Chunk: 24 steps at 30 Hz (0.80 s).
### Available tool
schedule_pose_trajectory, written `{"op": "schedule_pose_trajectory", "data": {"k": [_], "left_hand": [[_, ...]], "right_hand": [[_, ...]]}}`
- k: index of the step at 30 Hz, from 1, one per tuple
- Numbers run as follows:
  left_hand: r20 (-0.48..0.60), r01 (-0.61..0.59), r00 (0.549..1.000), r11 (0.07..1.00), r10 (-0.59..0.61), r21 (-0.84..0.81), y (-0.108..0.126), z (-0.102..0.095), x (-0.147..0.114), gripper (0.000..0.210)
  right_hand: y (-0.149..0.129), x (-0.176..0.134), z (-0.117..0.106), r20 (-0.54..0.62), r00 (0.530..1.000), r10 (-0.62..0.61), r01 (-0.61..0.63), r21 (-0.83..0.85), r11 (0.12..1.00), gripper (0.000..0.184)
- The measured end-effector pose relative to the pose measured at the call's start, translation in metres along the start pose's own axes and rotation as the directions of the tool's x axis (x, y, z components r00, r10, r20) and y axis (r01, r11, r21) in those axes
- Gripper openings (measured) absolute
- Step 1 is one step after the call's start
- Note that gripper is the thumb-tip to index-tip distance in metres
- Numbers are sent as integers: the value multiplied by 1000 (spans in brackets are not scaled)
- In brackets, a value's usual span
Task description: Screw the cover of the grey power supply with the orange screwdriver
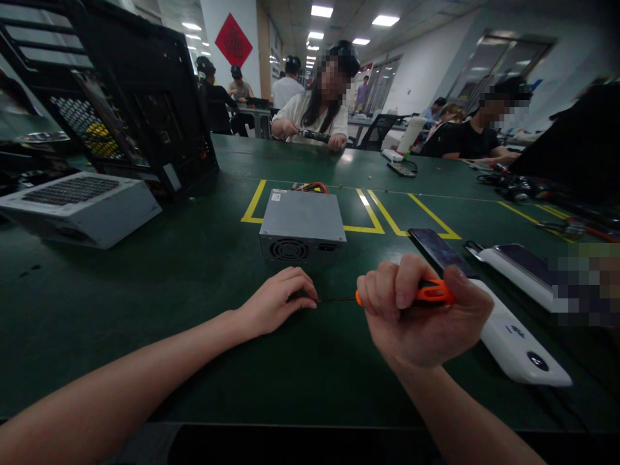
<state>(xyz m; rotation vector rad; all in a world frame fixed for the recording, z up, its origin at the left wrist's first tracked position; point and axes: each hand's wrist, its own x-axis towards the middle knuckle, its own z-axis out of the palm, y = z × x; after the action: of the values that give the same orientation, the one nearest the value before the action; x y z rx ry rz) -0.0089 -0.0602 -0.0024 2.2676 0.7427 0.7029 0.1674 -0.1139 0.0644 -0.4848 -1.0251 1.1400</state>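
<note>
My right hand (421, 310) is wrapped round the orange-and-black handle of a screwdriver (436, 292), its thin dark shaft pointing left. At the tip of that shaft, the fingers of my left hand (278, 300) are pinched together. Whether they grip the tip itself or a small part such as a screw is too small to tell. Just beyond both hands a grey computer power supply (303, 216) sits on the green table (203, 381). Its round fan grille and power socket face me, and coloured cables show behind it.
To the left stand a second power supply (80, 206) and a black computer case (159, 110). Phones (438, 248) and a white power bank (523, 336) lie at the right. Yellow tape (368, 229) marks the table. Across it a person (312, 110) holds a tool.
</note>
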Motion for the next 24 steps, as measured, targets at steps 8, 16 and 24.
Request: {"op": "schedule_pose_trajectory", "data": {"k": [8,16,24], "left_hand": [[-34,35,999,999,-36,-39,-3,-1,1,5],[-155,197,961,961,-228,-192,-11,-15,0,8],[-429,128,825,860,-369,-494,-6,-34,-1,14]], "right_hand": [[4,-4,0,80,997,-20,29,-115,993,41],[13,5,-10,-36,979,-201,180,-310,933,47],[17,6,-14,-47,999,-14,1,-263,965,35]]}}
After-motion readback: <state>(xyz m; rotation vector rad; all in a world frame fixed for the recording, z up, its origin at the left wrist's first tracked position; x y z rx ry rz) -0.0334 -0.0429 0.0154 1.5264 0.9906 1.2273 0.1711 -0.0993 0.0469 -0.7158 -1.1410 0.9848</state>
